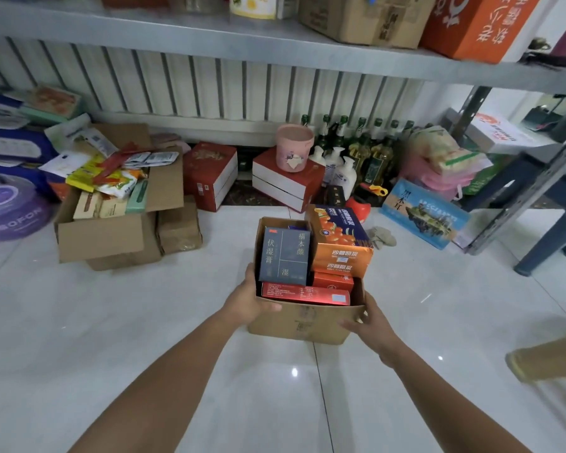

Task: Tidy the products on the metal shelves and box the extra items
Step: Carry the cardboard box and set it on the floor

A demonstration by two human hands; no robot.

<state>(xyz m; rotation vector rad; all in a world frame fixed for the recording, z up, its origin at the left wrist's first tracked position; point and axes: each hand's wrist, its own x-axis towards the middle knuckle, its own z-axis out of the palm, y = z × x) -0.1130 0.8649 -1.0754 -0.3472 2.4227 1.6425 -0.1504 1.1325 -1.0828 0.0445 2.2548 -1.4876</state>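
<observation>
White glossy floor tiles (144, 322) are seen beneath everything. Nearest, a small cardboard box (304, 325) is gripped at its 2 near corners; whether it rests on the tiles or is held just above them cannot be told. The left hand (247, 299) is clamped on the box's near-left corner, with the thumb laid on the front wall just under the rim and the other fingers hidden behind the left wall. The right hand (370, 322) is clamped on the near-right corner, with the thumb pressed to the front wall and the fingers bent round the right wall.

Inside the box, a flat red carton (304, 294) lies against the front wall. A dark blue carton (283, 256) stands behind it on the left, and an orange carton (339, 243) on the right rises above the rim.

Beyond the box to the left, a larger open carton (102, 237) is filled with packets. Straight beyond the box, a pink cup (294, 147) is set on a red case, and green-capped bottles (366, 138) are lined up beyond the box to the right. Above the box, a metal shelf (209, 40) is loaded with cartons.
</observation>
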